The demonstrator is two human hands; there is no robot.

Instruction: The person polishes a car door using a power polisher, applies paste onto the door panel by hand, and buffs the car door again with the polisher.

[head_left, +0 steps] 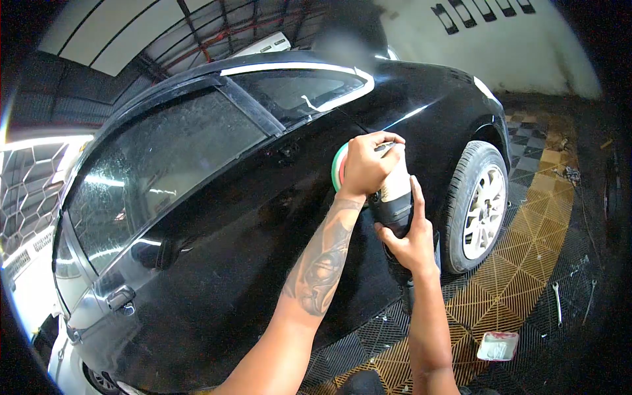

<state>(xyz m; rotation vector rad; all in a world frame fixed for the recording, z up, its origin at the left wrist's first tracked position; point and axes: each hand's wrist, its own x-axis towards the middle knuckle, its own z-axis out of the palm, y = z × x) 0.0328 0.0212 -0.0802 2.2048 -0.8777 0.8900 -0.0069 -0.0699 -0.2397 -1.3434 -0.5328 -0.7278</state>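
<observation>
A black car polisher (394,212) is held in both hands against the side of a black car (224,289). My left hand (372,163), at the end of a tattooed forearm, is wrapped over the polisher's head. My right hand (413,238) grips the body further down, thumb on one side and index finger stretched along the other. The round pad (338,168), with a green edge, faces the rear panel below the small side window (296,89). Whether it is pressed flat on the paint is partly hidden by my left hand. White masking tape (349,99) borders that window.
The rear wheel (484,207) stands to the right of my hands. A small white tray (498,346) and a wrench (558,304) lie on the tiled floor (487,296). A door handle (120,298) sticks out at the lower left.
</observation>
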